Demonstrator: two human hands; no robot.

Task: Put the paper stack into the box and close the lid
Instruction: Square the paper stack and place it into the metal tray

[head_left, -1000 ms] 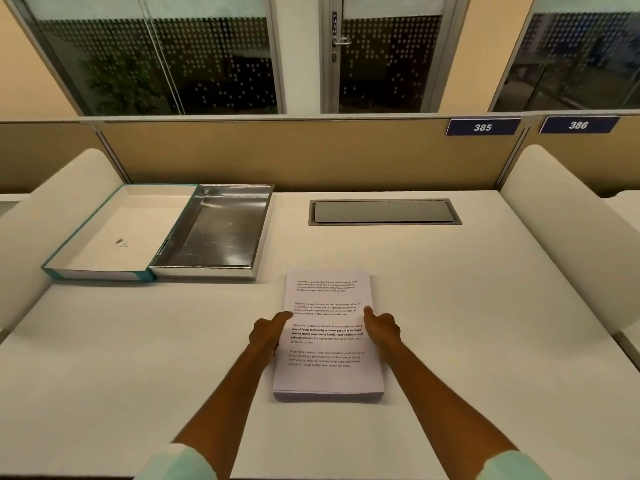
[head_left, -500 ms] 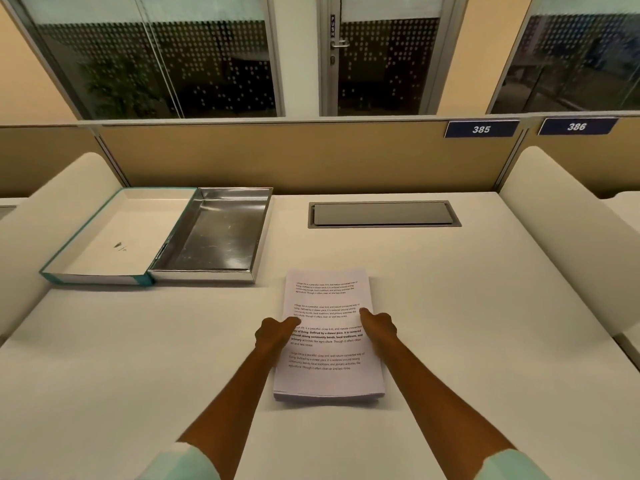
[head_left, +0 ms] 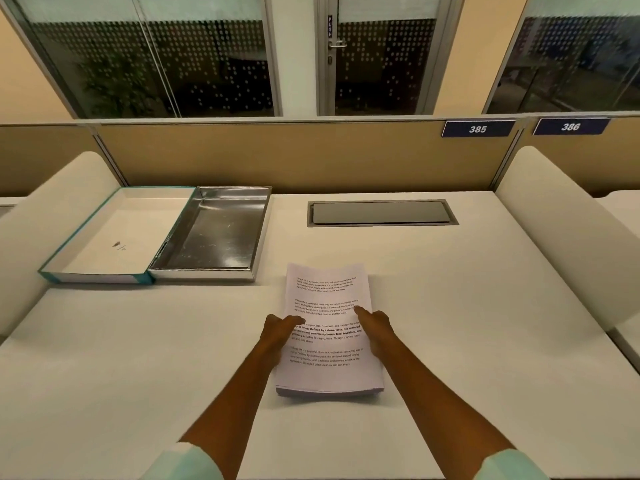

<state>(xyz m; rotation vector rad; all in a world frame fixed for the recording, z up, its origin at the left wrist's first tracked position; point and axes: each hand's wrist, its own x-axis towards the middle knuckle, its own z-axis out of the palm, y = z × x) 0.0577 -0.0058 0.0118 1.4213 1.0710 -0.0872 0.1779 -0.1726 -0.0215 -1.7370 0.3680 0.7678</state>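
A white paper stack [head_left: 325, 292] with printed text lies on the desk in front of me, its near edge casting a thin shadow. My left hand [head_left: 278, 332] grips its left side and my right hand [head_left: 377, 329] its right side, both thumbs on the top sheet. The box lies open at the back left with nothing inside. It has a silver-lined half [head_left: 204, 273] on the right, joined to a white-lined, teal-edged half [head_left: 93, 277] on the left. Both hands are well to the right of the box and nearer to me.
The white desk [head_left: 485, 341] has a grey cable hatch [head_left: 381, 213] set in at the back centre. A tan partition [head_left: 277, 157] closes the back. Rounded white dividers stand at the left [head_left: 52, 220] and right [head_left: 561, 237] sides.
Both thumbs have slid a little further onto the top sheet. The stack has shifted very slightly and its near edge looks a touch raised. The box has not moved.
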